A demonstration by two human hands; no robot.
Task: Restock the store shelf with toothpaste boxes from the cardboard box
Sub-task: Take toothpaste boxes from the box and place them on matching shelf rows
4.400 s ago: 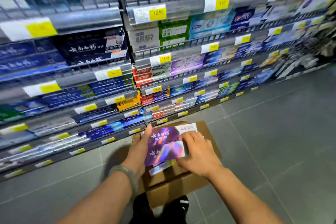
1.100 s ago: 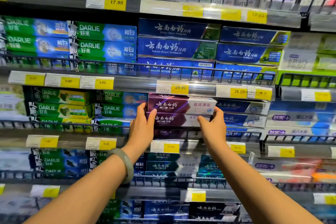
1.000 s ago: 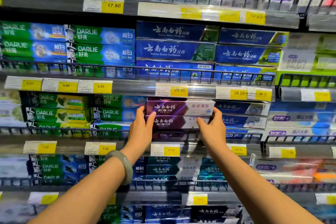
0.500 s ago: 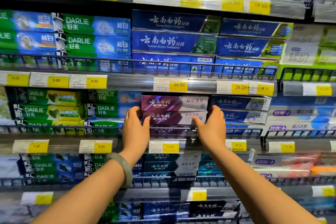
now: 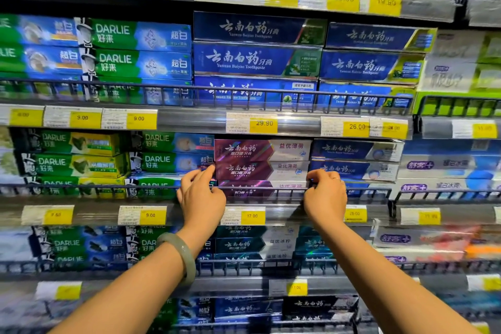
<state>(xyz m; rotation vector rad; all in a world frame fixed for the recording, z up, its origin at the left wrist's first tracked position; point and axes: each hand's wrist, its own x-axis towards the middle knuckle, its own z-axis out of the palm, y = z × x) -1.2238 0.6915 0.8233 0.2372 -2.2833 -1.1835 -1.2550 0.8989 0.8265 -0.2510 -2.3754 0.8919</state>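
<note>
Three purple toothpaste boxes (image 5: 257, 160) lie stacked in the middle slot of the store shelf (image 5: 189, 123), behind its black wire rail (image 5: 273, 189). My left hand (image 5: 202, 195) has its fingertips on the left end of the middle and lowest purple boxes. The curled fingers of my right hand (image 5: 325, 195) press on the right end of the same boxes. The stack sits squeezed between both hands and rests on the shelf. The cardboard box is out of view.
Green Darlie boxes (image 5: 168, 152) fill the slot to the left and blue boxes (image 5: 355, 160) the slot to the right, both tight against the purple stack. More full rows sit above and below. Yellow price tags (image 5: 252, 215) line each shelf edge.
I carried two purple boxes from the cardboard box on the floor up to the shelf and slid them onto the stack. My hands have since dropped lower along the box ends.
</note>
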